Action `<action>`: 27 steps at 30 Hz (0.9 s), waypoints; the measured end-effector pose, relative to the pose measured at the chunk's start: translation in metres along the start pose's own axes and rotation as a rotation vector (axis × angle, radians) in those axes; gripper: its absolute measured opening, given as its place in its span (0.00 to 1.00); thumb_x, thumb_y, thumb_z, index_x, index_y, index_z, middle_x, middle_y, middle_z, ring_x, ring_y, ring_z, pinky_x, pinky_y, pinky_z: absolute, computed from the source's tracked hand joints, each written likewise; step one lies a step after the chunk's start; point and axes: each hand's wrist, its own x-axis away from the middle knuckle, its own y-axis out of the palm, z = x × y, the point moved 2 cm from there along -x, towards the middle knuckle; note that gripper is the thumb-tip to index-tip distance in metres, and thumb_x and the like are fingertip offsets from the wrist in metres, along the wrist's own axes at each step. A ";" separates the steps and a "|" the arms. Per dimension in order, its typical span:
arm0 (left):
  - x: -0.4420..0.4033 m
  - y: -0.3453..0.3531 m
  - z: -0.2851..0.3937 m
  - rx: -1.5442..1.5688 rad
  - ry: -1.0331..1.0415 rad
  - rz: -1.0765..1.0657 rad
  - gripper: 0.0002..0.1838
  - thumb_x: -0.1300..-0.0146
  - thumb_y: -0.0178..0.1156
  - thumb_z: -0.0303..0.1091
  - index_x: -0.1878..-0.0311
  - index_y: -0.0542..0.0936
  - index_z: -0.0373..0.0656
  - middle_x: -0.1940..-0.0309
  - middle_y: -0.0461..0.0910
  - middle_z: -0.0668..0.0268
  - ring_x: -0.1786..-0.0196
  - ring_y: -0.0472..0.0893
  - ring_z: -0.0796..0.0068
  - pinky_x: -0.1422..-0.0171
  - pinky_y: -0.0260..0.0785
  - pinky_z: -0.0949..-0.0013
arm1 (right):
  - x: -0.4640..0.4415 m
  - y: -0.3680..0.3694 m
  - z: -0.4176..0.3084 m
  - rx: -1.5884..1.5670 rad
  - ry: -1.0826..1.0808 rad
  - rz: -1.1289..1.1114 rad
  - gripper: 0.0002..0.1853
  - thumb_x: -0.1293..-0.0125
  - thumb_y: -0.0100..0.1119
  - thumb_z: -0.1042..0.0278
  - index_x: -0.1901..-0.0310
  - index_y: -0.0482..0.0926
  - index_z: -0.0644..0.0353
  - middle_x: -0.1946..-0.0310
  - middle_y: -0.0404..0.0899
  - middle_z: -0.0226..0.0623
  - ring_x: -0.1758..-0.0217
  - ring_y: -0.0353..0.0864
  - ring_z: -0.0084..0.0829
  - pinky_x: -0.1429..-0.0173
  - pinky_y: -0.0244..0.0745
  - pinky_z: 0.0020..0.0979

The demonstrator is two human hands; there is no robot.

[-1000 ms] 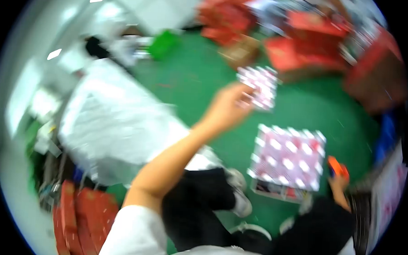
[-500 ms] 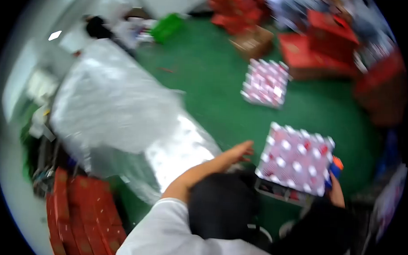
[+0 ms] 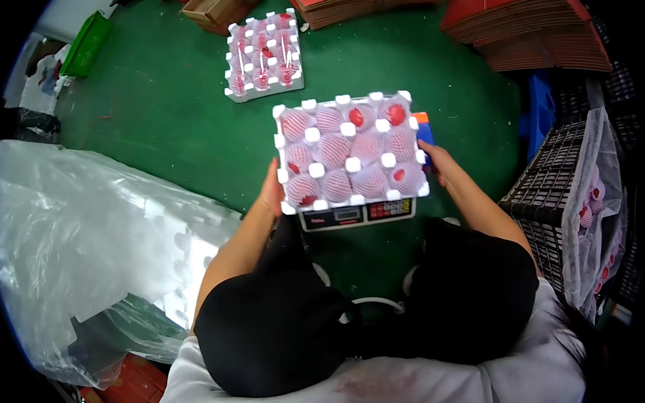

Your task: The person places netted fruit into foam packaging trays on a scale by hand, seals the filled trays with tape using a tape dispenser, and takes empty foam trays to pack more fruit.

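A white foam tray of net-wrapped red fruit [image 3: 351,147] sits over a scale [image 3: 357,215], whose display and keypad show at the front. My left hand [image 3: 272,191] is against the tray's left edge, its fingers partly hidden by the tray. On the right side, my right hand [image 3: 433,161] is wrapped round a blue and orange tool [image 3: 422,130], close to the tray's edge. Another tray of net-wrapped fruit [image 3: 263,56] lies on the green floor beyond.
Clear plastic sheeting [image 3: 101,229] spreads at the left. Black crates [image 3: 546,216] with bagged fruit stand at the right. Stacked red cardboard [image 3: 527,31], an open brown box [image 3: 223,5] and a green basket [image 3: 86,44] lie farther off.
My left hand, earlier out over the far tray and then drawn back, is now at the near tray's left edge. The view has turned down toward the scale.
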 end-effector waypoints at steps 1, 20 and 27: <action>-0.001 0.000 -0.008 0.023 0.030 -0.032 0.44 0.30 0.34 0.71 0.24 0.60 0.45 0.27 0.65 0.56 0.28 0.67 0.50 0.24 0.59 0.45 | -0.014 -0.006 0.002 0.038 -0.072 -0.034 0.23 0.32 0.59 0.44 0.48 0.81 0.55 0.58 0.84 0.30 0.61 0.80 0.26 0.63 0.70 0.28; 0.209 0.216 0.049 -0.825 1.218 -0.328 0.38 0.37 0.65 0.46 0.28 0.67 0.41 0.34 0.72 0.58 0.30 0.70 0.66 0.28 0.60 0.62 | 0.271 0.098 -0.134 1.178 -1.561 -0.356 0.36 0.59 0.84 0.55 0.49 0.80 0.64 0.52 0.83 0.44 0.41 0.79 0.52 0.32 0.68 0.47; 0.226 0.212 0.027 -0.972 1.289 -0.267 0.35 0.41 0.67 0.47 0.34 0.74 0.39 0.38 0.73 0.59 0.33 0.71 0.65 0.29 0.61 0.61 | 0.283 0.109 -0.133 1.263 -1.773 -0.379 0.30 0.59 0.84 0.57 0.56 0.80 0.62 0.61 0.83 0.42 0.54 0.83 0.49 0.32 0.68 0.49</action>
